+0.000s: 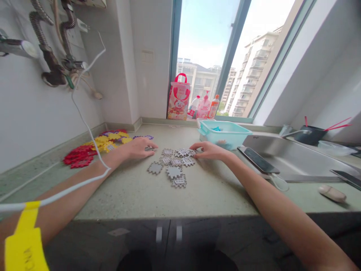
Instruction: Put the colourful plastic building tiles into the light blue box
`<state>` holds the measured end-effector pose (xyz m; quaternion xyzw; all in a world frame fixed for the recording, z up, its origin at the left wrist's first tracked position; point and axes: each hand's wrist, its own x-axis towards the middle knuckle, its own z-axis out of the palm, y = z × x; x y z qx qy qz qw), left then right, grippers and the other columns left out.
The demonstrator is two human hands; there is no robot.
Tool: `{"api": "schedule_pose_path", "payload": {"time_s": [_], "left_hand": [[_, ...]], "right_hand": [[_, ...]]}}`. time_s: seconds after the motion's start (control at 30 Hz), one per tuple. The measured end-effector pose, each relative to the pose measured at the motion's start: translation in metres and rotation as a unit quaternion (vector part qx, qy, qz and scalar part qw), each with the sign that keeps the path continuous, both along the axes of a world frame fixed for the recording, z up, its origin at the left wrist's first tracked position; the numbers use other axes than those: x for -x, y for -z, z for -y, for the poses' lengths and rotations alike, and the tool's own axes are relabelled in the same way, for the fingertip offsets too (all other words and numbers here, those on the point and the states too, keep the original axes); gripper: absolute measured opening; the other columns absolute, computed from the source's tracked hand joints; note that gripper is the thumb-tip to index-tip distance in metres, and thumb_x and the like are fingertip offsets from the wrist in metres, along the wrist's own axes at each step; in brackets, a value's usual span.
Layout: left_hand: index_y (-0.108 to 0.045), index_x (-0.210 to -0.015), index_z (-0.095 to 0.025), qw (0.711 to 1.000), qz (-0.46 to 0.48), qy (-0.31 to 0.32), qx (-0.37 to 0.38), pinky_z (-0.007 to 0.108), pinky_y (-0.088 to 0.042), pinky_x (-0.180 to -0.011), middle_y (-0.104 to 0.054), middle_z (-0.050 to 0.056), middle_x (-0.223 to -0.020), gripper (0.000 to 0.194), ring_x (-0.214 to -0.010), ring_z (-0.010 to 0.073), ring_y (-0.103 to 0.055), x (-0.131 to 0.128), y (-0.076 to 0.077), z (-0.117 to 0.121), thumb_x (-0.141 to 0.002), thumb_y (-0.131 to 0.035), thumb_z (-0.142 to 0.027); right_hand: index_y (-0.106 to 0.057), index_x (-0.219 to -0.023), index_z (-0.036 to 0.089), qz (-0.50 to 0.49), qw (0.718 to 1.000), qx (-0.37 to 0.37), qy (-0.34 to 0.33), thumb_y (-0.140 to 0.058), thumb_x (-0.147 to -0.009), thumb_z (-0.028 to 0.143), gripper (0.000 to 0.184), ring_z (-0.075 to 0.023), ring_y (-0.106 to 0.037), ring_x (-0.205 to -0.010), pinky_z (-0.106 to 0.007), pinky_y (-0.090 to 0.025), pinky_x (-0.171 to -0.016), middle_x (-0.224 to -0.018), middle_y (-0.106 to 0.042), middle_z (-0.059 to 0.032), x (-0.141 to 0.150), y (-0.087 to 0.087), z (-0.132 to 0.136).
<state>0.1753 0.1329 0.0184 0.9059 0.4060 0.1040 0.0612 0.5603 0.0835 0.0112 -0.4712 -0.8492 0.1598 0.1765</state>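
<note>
Several grey interlocking plastic tiles (174,172) with notched edges lie in a loose cluster on the countertop, some plain, some with a lattice. My left hand (138,148) is left of the cluster, its fingers and thumb curved round a grey tile (149,148) that is partly hidden. On the other side, my right hand (210,150) rests at the cluster's right edge. Its thumb and fingers are apart, touching or nearly touching the outermost grey tiles (192,152). Behind my left forearm lie heaps of red tiles (80,156), yellow tiles (105,143) and a few purple tiles (146,137).
A pale turquoise bin (225,131) stands behind my right hand, beside the steel sink (293,165). A phone (258,160) with a cable lies at the sink's edge. One white cable (93,141) hangs across my left forearm. Bottles (204,107) and a pink bag (179,99) line the windowsill.
</note>
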Motion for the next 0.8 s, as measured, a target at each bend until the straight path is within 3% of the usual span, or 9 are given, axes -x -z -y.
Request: {"api": "schedule_pose_path", "payload": {"time_s": [0.13, 0.33, 0.53, 0.67, 0.8], "left_hand": [[-0.073, -0.135, -0.029, 0.999, -0.022, -0.015, -0.035, 0.032, -0.046, -0.108, -0.071, 0.005, -0.136, 0.062, -0.124, 0.0286, -0.066, 0.008, -0.005, -0.002, -0.078, -0.073, -0.055], [-0.075, -0.129, -0.028, 0.999, -0.016, -0.019, -0.039, 0.030, -0.051, -0.097, -0.079, 0.004, -0.117, 0.058, -0.108, 0.0262, -0.072, 0.014, -0.008, -0.004, -0.075, -0.077, -0.050], [-0.075, -0.122, -0.022, 0.989, 0.137, 0.021, -0.055, 0.033, -0.051, -0.103, -0.077, 0.005, -0.121, 0.050, -0.111, 0.0248, -0.069, -0.029, 0.003, 0.010, -0.081, -0.075, -0.050], [-0.078, -0.115, -0.024, 0.990, 0.104, 0.086, -0.030, 0.034, -0.048, -0.106, -0.077, 0.005, -0.118, 0.039, -0.113, 0.0251, -0.068, -0.048, 0.011, 0.011, -0.087, -0.072, -0.051], [-0.079, -0.118, -0.024, 0.988, 0.100, 0.116, -0.003, 0.033, -0.044, -0.111, -0.075, 0.006, -0.129, 0.038, -0.123, 0.0240, -0.066, -0.044, 0.014, 0.007, -0.097, -0.058, -0.049]], "right_hand": [[-0.074, -0.125, 0.020, 0.015, 0.997, -0.059, 0.050, -0.074, -0.088, 0.027, 0.038, -0.0267, -0.073, -0.105, -0.038, -0.056, -0.098, -0.116, -0.078, -0.0093, 0.001, 0.002, -0.001], [-0.073, -0.122, 0.022, -0.021, 0.982, -0.163, 0.091, -0.071, -0.093, 0.038, 0.034, -0.0251, -0.074, -0.101, -0.038, -0.058, -0.092, -0.116, -0.077, -0.0088, 0.019, 0.005, 0.001], [-0.076, -0.112, 0.022, -0.028, 0.988, -0.141, 0.063, -0.073, -0.093, 0.048, 0.032, -0.0231, -0.073, -0.095, -0.035, -0.055, -0.088, -0.108, -0.078, -0.0080, 0.043, 0.016, 0.001], [-0.077, -0.108, 0.022, -0.002, 0.993, -0.108, 0.056, -0.074, -0.093, 0.049, 0.031, -0.0235, -0.072, -0.095, -0.033, -0.053, -0.087, -0.105, -0.078, -0.0074, 0.047, 0.020, -0.001], [-0.076, -0.108, 0.022, -0.020, 0.994, -0.097, 0.052, -0.076, -0.090, 0.037, 0.024, -0.0215, -0.071, -0.094, -0.031, -0.051, -0.086, -0.103, -0.078, -0.0059, 0.046, 0.019, 0.000]]}}
